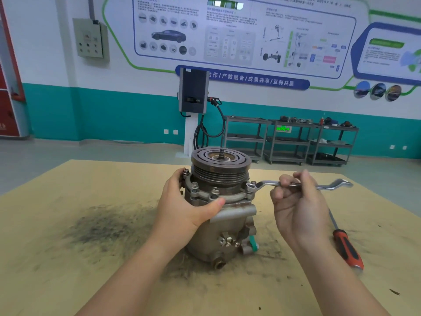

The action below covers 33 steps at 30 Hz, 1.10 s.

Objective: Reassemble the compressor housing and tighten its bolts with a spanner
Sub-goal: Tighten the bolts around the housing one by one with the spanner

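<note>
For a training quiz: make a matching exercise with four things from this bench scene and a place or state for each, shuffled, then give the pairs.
1. spanner
2. screwdriver
3. left hand
4. pulley

A. lying on the table, untouched
B. on top of the compressor
C. ring end set on a bolt, held by the right hand
D. gripping the housing flange

Pairs: 1-C, 2-A, 3-D, 4-B

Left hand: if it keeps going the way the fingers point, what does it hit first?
The left hand already grips the compressor, thumb lying across the flange. Its fingers point up and away along the far side, so the flange bolt at the fingertips looks first, then the pulley. Depth is unclear.
</note>
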Each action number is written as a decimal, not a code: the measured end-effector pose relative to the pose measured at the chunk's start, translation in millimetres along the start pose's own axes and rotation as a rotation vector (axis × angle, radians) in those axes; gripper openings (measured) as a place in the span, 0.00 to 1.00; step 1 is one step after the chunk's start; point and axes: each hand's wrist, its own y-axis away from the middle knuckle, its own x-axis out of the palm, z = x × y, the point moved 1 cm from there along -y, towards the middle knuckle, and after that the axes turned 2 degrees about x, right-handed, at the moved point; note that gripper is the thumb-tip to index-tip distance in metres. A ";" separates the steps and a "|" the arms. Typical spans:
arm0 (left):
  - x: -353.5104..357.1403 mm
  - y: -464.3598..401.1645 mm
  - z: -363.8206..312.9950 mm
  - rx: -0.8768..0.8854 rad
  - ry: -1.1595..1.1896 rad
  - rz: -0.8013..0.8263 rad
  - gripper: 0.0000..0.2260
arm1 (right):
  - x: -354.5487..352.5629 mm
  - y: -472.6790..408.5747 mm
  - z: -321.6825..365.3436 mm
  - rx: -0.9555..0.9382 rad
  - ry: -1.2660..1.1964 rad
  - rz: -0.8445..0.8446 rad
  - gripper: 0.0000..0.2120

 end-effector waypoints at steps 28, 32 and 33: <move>-1.6 -1.5 6.4 0.022 -0.074 -0.065 0.43 | 16.2 40.9 -5.4 -0.943 0.867 0.500 0.07; -19.5 -11.3 5.7 -0.034 0.015 0.093 0.33 | 18.8 35.5 2.1 -0.487 0.332 0.212 0.07; -21.9 -12.2 6.3 -0.038 0.022 0.120 0.34 | 17.9 33.4 2.3 -0.393 0.261 0.174 0.06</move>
